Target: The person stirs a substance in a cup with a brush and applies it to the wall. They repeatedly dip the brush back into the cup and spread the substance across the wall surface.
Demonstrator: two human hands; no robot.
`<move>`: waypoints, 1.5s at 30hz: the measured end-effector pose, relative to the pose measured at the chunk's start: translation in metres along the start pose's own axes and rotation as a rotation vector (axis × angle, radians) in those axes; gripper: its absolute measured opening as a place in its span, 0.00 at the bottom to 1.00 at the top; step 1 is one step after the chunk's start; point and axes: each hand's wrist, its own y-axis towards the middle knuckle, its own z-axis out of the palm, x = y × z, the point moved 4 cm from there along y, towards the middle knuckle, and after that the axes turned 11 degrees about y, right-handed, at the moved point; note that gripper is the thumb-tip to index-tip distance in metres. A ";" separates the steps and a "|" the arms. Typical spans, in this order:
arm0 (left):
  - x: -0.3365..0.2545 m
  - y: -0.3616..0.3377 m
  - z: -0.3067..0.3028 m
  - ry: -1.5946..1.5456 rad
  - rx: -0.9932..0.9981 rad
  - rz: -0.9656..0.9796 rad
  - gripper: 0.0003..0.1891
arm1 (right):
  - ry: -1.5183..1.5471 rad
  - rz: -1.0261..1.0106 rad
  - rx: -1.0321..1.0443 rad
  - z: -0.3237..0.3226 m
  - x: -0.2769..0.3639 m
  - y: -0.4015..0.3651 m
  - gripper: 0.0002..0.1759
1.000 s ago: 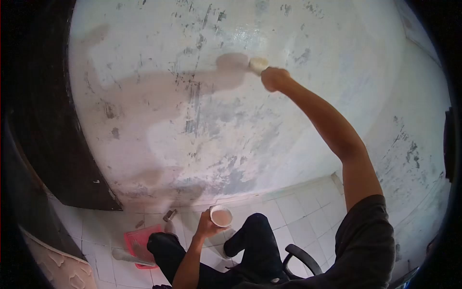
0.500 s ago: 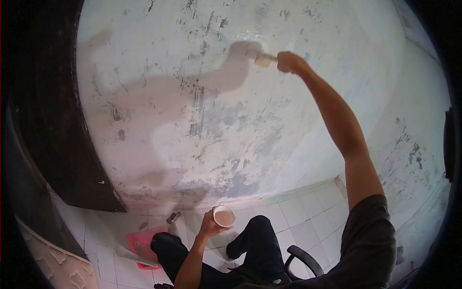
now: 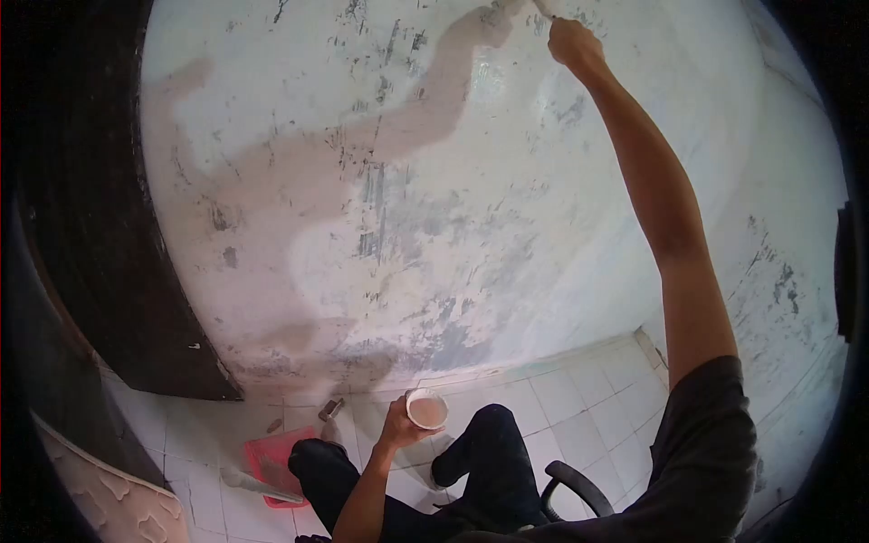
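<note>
My right hand is raised at the top of the view, closed round the handle of a brush-like tool, whose far end is cut off by the frame's upper edge. Behind it stands a pale wall with grey, scuffed patches and the shadow of my arm. Low in the middle, my left hand holds a white cup with pinkish-beige contents, upright above the floor.
A dark door stands at the left. On the tiled floor lie a red basket with a long pale object across it. A curved black chair part is beside my leg.
My right hand has moved up the wall with the tool, and its shadow has risen too. My left hand still holds the cup, slightly further right in view.
</note>
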 end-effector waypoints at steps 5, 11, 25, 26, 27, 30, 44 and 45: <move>0.006 -0.003 0.003 0.004 0.024 -0.018 0.35 | -0.090 0.017 0.163 0.026 0.006 -0.013 0.18; 0.001 -0.003 -0.001 0.044 0.021 -0.003 0.36 | -0.202 -0.081 0.423 0.087 0.019 -0.068 0.15; -0.011 0.005 -0.004 0.053 -0.033 0.054 0.34 | -0.209 -0.149 0.545 0.059 0.011 -0.054 0.19; -0.011 0.006 -0.004 0.041 -0.024 0.052 0.34 | -0.207 -0.150 0.543 0.056 0.013 -0.048 0.19; -0.010 0.006 -0.003 0.043 -0.026 0.053 0.34 | -0.179 -0.107 0.452 0.053 0.012 -0.036 0.18; -0.004 0.004 -0.001 0.047 -0.026 0.037 0.34 | -0.143 -0.009 0.293 0.041 0.007 0.002 0.17; 0.009 0.002 0.007 0.048 -0.015 0.027 0.34 | 0.030 0.004 -0.040 0.002 -0.014 0.021 0.17; 0.009 0.002 0.007 0.049 -0.013 0.028 0.34 | 0.032 -0.004 -0.030 0.005 -0.017 0.021 0.17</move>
